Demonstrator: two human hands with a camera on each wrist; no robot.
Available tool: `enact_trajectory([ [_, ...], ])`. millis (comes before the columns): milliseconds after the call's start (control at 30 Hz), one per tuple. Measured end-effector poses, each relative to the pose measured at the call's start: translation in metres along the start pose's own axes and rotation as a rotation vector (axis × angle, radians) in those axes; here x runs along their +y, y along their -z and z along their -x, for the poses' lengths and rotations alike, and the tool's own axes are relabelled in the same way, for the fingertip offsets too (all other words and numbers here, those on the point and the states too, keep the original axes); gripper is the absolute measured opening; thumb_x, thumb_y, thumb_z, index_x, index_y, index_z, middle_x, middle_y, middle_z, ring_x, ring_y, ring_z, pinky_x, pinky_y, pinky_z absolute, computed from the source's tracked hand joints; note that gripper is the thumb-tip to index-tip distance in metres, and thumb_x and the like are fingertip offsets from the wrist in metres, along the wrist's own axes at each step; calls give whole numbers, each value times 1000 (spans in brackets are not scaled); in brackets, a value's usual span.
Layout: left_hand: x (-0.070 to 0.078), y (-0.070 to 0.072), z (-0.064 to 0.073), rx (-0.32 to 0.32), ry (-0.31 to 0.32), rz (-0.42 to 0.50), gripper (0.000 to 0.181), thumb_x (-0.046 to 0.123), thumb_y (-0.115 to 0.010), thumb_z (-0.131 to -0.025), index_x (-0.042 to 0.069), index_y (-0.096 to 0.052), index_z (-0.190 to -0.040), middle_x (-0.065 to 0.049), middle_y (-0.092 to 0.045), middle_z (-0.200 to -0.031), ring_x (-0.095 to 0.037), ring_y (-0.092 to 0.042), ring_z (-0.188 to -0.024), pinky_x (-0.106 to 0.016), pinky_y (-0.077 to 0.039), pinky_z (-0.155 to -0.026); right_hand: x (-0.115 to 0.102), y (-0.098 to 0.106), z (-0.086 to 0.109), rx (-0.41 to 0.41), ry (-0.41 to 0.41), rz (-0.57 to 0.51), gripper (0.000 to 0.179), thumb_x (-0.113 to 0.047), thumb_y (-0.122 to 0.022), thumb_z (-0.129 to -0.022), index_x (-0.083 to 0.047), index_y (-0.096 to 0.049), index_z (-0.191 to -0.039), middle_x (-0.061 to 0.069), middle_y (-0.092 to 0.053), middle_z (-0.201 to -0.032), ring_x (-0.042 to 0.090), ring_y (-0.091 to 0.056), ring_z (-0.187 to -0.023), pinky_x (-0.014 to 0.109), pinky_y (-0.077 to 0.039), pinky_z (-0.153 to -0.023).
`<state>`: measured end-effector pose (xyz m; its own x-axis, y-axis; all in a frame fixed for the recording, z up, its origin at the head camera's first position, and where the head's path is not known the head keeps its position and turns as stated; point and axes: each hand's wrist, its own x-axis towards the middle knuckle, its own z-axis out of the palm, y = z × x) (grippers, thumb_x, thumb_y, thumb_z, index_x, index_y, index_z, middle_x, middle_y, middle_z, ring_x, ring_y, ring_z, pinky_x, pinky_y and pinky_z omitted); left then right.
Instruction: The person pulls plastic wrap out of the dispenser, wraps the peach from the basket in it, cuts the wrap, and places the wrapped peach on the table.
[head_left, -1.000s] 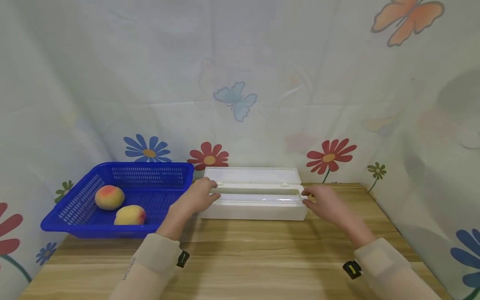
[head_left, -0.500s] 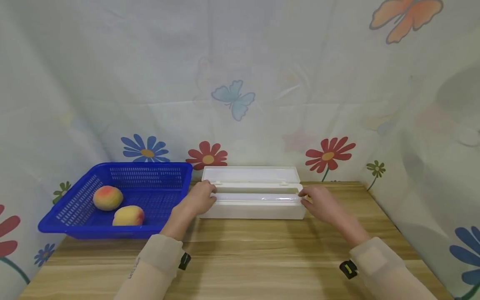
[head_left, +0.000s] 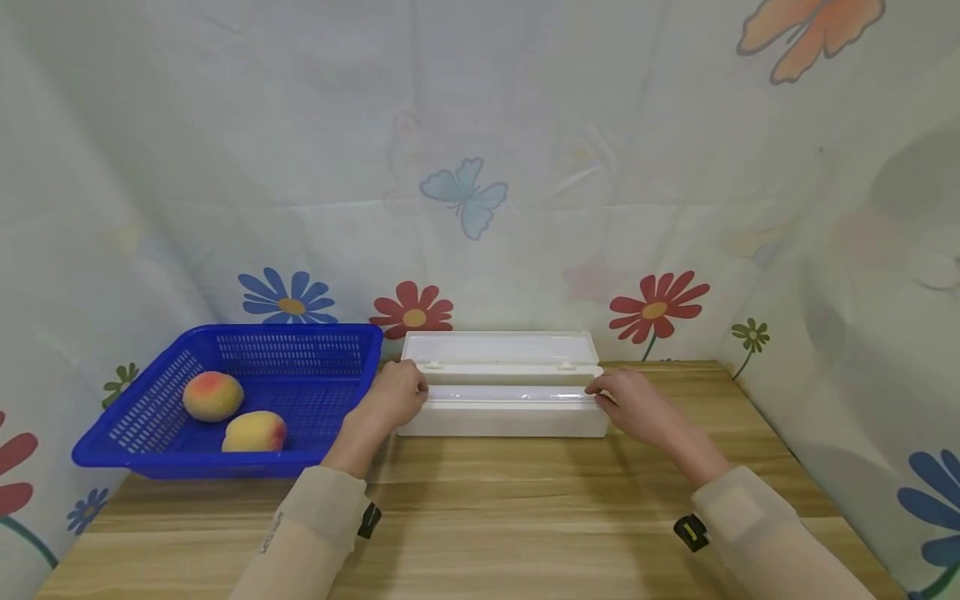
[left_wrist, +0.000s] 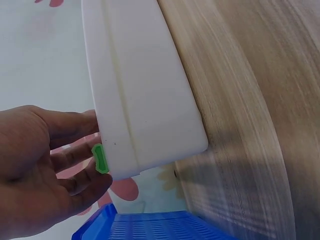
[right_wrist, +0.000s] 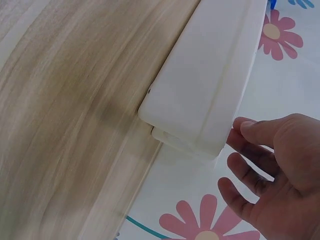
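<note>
A white cling film dispenser (head_left: pixel 501 421) lies lengthwise on the table, its lid (head_left: pixel 498 346) raised at the back. Glossy clear cling film (head_left: pixel 517 393) shows along its front opening. My left hand (head_left: pixel 393 395) is at the left end, thumb and forefinger brought together to pinch the film. A small green piece (left_wrist: pixel 100 159) shows beside its fingers in the left wrist view. At the right end my right hand (head_left: pixel 637 405) pinches the film between thumb and forefinger; in the right wrist view its other fingers (right_wrist: pixel 245 172) are loosely bent. The dispenser's wall hides the film in both wrist views.
A blue plastic basket (head_left: pixel 300 458) stands to the left of the dispenser, close to my left hand. It holds two peaches, one rounder peach (head_left: pixel 213 396) and one yellower peach (head_left: pixel 255 432). A flower-printed curtain (head_left: pixel 525 250) hangs behind the wooden table (head_left: pixel 517 517).
My right hand has slid slightly left, inward along the dispenser's front. The thumb and forefinger of my left hand have come closer together. The dispenser, basket and peaches keep their places.
</note>
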<state>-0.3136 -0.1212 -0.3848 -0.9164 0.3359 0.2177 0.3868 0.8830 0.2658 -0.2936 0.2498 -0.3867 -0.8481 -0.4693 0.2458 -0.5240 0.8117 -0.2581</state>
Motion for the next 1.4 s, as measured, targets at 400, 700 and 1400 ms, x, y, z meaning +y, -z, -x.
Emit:
enact_trajectory([
  [400, 3, 5, 3, -37, 64, -3, 13, 8, -70, -93, 8, -79, -83, -2, -70, -79, -21, -63, -77, -41, -53, -76, -2, -2, -7, -57, -27, -15, 11, 1, -69, -94, 2, -77, -101, 9, -72, -94, 22, -64, -84, 43, -56, -78],
  [700, 2, 1, 0, -30, 123, -5, 11, 13, -73, -95, 12, -78, -86, 1, -66, -76, -19, -58, -72, -40, -51, -75, -3, 0, -7, -77, -28, 3, 11, 0, -70, -94, 2, -77, -102, 7, -70, -91, 19, -61, -82, 41, -56, -76],
  [1400, 4, 3, -9, 9, 187, 27, 11, 13, -68, -99, 8, -73, -90, -5, -67, -82, -23, -59, -73, -40, -52, -72, -5, -6, -15, -44, -53, 22, 12, -8, -70, -97, 0, -77, -103, 5, -68, -90, 20, -62, -81, 40, -55, -71],
])
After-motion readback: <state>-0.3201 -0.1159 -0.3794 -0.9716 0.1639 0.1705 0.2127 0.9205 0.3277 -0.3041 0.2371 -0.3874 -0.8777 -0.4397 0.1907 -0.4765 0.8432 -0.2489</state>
